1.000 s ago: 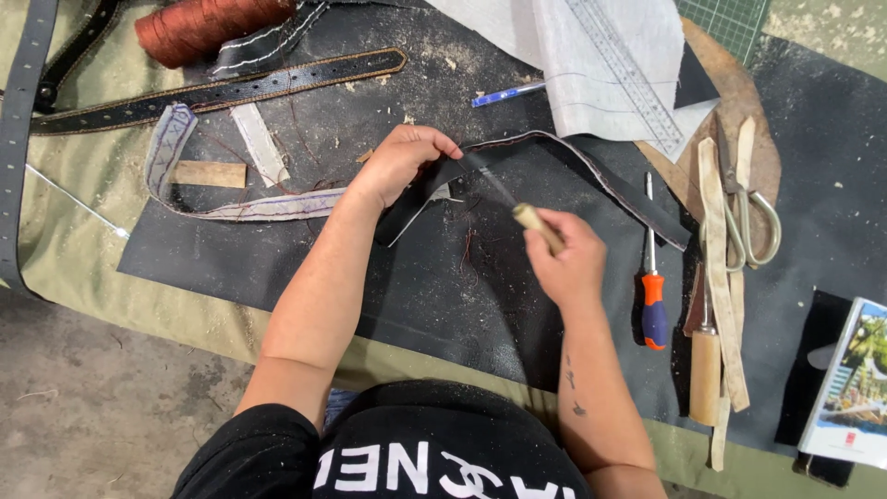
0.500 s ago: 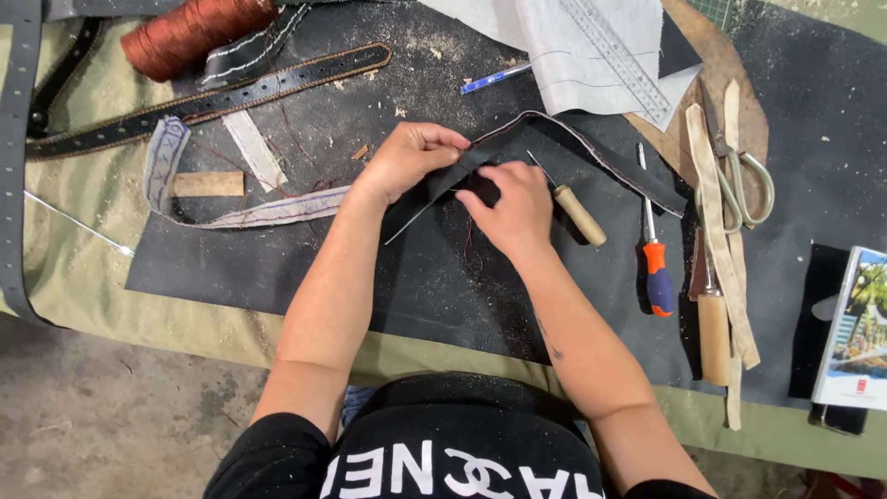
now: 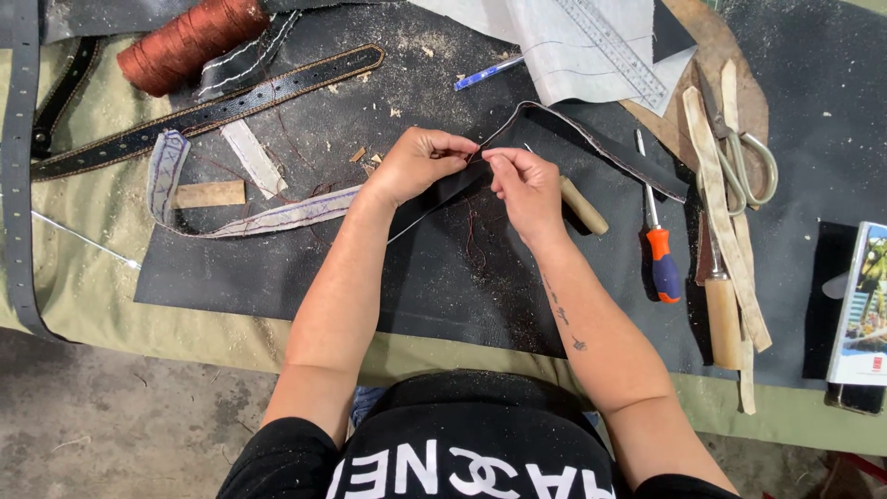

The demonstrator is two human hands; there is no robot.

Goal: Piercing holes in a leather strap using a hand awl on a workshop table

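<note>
Leather strip [image 3: 591,139] lies on the dark table [image 3: 277,268] mat; left hand [image 3: 416,166] and right hand [image 3: 527,185] pinch its folded edge (thread [image 3: 473,231] dangling). Best kept taut, pinches close together.

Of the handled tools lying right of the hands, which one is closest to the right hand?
The pale wooden-handled tool, lying right beside the right hand. The orange-and-blue screwdriver lies further right, and the larger wooden-handled tool beyond that.
</note>
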